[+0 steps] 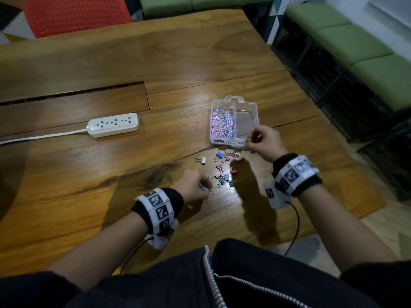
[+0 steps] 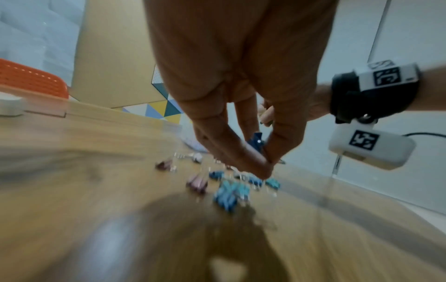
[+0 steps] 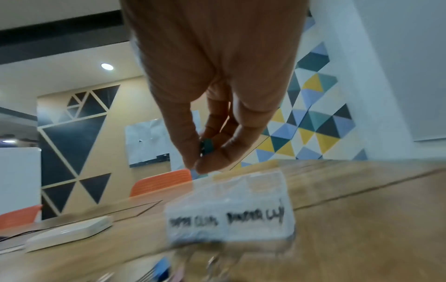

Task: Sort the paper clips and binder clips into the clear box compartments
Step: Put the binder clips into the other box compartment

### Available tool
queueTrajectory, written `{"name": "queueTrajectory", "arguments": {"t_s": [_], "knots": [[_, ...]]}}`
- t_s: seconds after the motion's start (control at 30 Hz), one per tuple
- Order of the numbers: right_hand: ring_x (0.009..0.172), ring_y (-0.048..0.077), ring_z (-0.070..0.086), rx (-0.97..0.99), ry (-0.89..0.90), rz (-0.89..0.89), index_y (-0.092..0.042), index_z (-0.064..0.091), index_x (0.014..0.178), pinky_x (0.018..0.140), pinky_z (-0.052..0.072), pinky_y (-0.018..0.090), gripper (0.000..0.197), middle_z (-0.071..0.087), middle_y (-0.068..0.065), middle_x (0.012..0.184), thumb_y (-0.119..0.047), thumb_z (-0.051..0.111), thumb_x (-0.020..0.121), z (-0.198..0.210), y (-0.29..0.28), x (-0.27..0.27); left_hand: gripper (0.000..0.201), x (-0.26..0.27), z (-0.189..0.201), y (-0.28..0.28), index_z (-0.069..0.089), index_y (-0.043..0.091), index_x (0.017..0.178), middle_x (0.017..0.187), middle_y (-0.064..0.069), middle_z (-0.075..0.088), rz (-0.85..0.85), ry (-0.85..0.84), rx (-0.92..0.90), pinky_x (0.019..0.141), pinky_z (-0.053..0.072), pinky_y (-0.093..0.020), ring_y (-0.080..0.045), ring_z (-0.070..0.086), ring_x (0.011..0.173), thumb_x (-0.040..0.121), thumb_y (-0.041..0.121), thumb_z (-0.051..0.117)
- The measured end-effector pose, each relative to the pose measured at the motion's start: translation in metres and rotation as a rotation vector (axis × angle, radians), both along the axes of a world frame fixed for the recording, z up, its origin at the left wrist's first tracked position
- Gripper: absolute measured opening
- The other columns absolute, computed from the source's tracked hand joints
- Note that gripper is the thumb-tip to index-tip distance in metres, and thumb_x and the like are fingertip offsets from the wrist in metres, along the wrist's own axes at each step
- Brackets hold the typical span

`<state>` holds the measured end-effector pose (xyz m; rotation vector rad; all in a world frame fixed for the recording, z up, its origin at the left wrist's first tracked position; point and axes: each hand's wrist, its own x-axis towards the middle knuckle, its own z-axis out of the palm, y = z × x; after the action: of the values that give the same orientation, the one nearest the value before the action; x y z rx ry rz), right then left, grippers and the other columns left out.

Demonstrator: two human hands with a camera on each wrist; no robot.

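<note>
Wooden table (image 1: pixel 111 63): one clear box (image 1: pixel 246 121).

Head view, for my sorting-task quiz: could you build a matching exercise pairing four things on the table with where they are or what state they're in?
Column 1:
1. paper clips
2. right hand
3. left hand
4. power strip

Column 2:
A. pinching a dark blue binder clip just above the scattered pile
B. lying left of the clear box, cable trailing left
C. filling the box's left compartment
D. raised over the box's near edge, pinching a teal binder clip

Pairs: 1-C, 2-D, 3-A, 4-B
</note>
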<state>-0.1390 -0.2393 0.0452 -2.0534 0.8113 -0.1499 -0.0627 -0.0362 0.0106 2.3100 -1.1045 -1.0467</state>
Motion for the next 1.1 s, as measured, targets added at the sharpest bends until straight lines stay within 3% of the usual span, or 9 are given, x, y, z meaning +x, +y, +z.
{"name": "queueTrajectory", "arguments": {"t_s": [0.1,0.27,0.33,0.43,0.6,0.77,0.97,1.03,1.1], "knots": [[0.081,0.017,0.057,-0.020,-0.010,-0.086,-0.006,0.055,0.093,0.059,0.047,0.017,0.014,0.057,0.008,0.096,-0.001,0.061,0.081,0.002,-0.024,0.024,0.024,0.012,0.013,-0.029,0.065,0.008,0.107,0.112,-0.007,0.065,0.076,0.022,-0.092,0.076,0.054,-0.021,-0.010,0.060,0.086,0.084,0.014,0.063],[0.102,0.016,0.056,-0.021,0.022,-0.173,-0.004,0.057,0.112,0.086,0.041,0.020,0.030,0.060,0.010,0.116,-0.004,0.060,0.082,-0.014,-0.039,0.034,0.024,0.028,0.037,-0.082,0.062,0.001,0.110,0.109,-0.013,0.066,0.157,0.018,-0.222,0.067,0.054,-0.018,-0.013,0.061,0.079,0.088,0.009,0.056],[0.102,0.017,0.056,-0.021,-0.056,-0.241,-0.005,0.058,0.110,0.084,0.044,0.020,0.024,0.060,0.010,0.116,-0.003,0.053,0.086,-0.016,-0.037,0.025,0.025,0.034,0.041,-0.101,0.062,0.000,0.112,0.109,-0.014,0.066,0.180,0.009,-0.242,0.077,0.054,-0.022,-0.018,0.064,0.086,0.088,0.008,0.056],[0.087,0.013,0.054,-0.003,-0.168,-0.342,-0.007,0.058,0.095,0.070,0.045,0.015,0.015,0.062,0.010,0.104,0.000,0.048,0.087,-0.023,-0.026,0.003,0.026,0.038,0.043,-0.130,0.061,-0.002,0.112,0.108,-0.016,0.067,0.213,0.037,-0.279,0.074,0.054,-0.023,-0.017,0.062,0.081,0.089,0.007,0.055],[0.101,0.018,0.053,-0.046,0.054,-0.060,-0.010,0.059,0.102,0.086,0.047,0.026,0.020,0.056,0.005,0.112,-0.003,0.055,0.084,-0.051,0.002,-0.023,0.030,0.040,0.043,-0.167,0.058,0.000,0.119,0.118,-0.017,0.063,0.156,0.066,-0.225,0.087,0.051,-0.034,-0.020,0.058,0.088,0.094,0.005,0.044],[0.122,0.024,0.042,-0.152,0.152,0.177,-0.013,0.049,0.125,0.107,0.036,0.040,0.044,0.044,0.009,0.134,-0.009,0.060,0.082,-0.068,0.015,-0.024,0.052,0.041,0.040,-0.158,0.041,0.007,0.136,0.139,-0.014,0.046,0.070,0.195,-0.162,0.099,0.046,-0.035,-0.026,0.046,0.127,0.089,-0.013,0.033],[0.127,0.025,0.035,-0.307,0.306,0.316,-0.024,0.038,0.134,0.107,0.033,0.040,0.054,0.038,0.008,0.141,-0.021,0.058,0.084,-0.065,0.022,-0.006,0.024,0.054,0.030,-0.101,0.061,0.006,0.107,0.116,-0.010,0.062,0.082,-0.090,-0.166,0.085,0.047,-0.021,-0.019,0.059,0.102,0.088,-0.002,0.049],[0.124,0.026,0.035,-0.354,0.335,0.320,-0.026,0.037,0.134,0.103,0.035,0.040,0.052,0.039,0.009,0.138,-0.024,0.056,0.085,-0.065,0.025,0.002,0.023,0.053,0.021,-0.080,0.060,0.009,0.109,0.116,-0.009,0.061,0.040,-0.147,-0.018,0.082,0.050,-0.022,-0.017,0.060,0.097,0.088,0.004,0.053],[0.122,0.027,0.036,-0.400,0.364,0.337,-0.027,0.036,0.134,0.100,0.037,0.039,0.054,0.039,0.011,0.135,-0.027,0.057,0.085,-0.064,0.029,0.007,0.038,0.049,0.010,-0.066,0.052,0.017,0.124,0.127,-0.007,0.055,-0.082,-0.252,0.139,0.086,0.048,-0.024,-0.018,0.055,0.108,0.088,0.008,0.055]]}}
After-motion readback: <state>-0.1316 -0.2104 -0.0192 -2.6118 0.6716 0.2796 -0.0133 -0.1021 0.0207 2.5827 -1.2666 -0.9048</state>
